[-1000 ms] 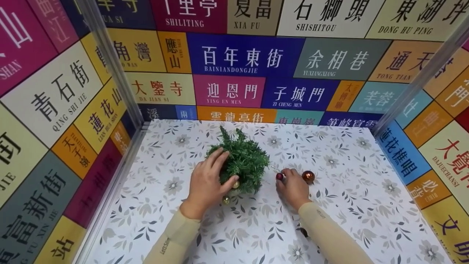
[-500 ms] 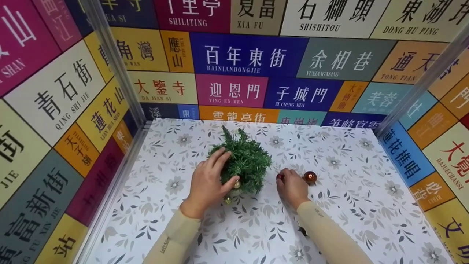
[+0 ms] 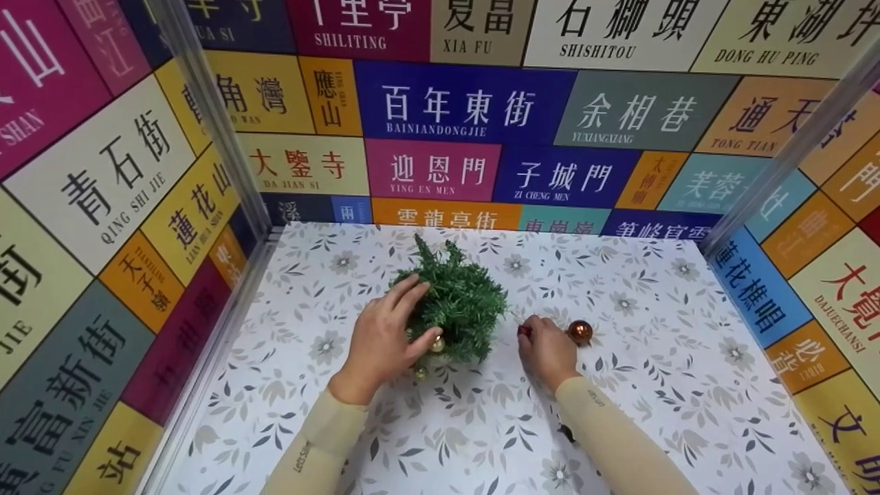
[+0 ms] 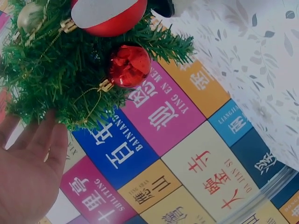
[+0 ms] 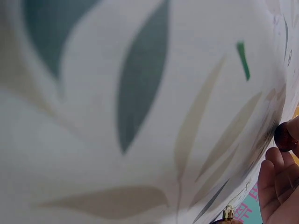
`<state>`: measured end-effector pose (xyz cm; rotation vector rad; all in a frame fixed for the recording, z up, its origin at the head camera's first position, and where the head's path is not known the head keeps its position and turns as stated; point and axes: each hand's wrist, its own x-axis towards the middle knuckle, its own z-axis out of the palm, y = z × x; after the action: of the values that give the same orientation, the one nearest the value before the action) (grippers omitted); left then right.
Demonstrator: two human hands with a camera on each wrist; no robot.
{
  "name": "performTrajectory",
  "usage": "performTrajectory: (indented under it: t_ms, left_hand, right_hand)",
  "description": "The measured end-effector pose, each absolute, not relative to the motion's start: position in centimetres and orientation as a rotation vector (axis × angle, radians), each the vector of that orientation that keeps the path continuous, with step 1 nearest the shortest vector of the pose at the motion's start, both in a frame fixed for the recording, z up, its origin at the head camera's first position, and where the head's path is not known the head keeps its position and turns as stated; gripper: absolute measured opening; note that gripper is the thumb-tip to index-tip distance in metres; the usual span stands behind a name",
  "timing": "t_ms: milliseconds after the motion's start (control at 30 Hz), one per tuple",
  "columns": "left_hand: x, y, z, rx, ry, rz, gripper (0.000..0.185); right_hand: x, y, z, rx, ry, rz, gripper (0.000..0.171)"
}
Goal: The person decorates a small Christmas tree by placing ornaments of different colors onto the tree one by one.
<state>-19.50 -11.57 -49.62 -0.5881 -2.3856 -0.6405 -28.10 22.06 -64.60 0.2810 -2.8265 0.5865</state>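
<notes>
Floral-print tabletop (image 3: 660,385), walls papered with colourful street-name signs. Small green Christmas tree (image 3: 460,306) at table centre, long axis tilted, tip pointing toward back wall. Left hand (image 3: 381,340) grips tree's left side, fingers curled into branches. Right hand (image 3: 548,350) just right of tree, fingertips pinching small red bauble (image 3: 524,331). Copper bauble (image 3: 579,332) beside that hand on table.

Glossy plastic-looking baubles (image 4: 129,65), bristly synthetic tree (image 3: 460,306), matt printed tabletop (image 3: 639,385).
</notes>
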Motion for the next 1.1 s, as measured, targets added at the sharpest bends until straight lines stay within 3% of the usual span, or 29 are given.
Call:
performTrajectory:
  t_ms: [1100]
  left_hand:
    - [-19.7, -13.3, -48.9, -0.633, -2.4, -0.721, 0.064]
  right_hand:
    - [-28.2, 22.2, -64.7, 0.262, -2.87, 0.553, 0.015]
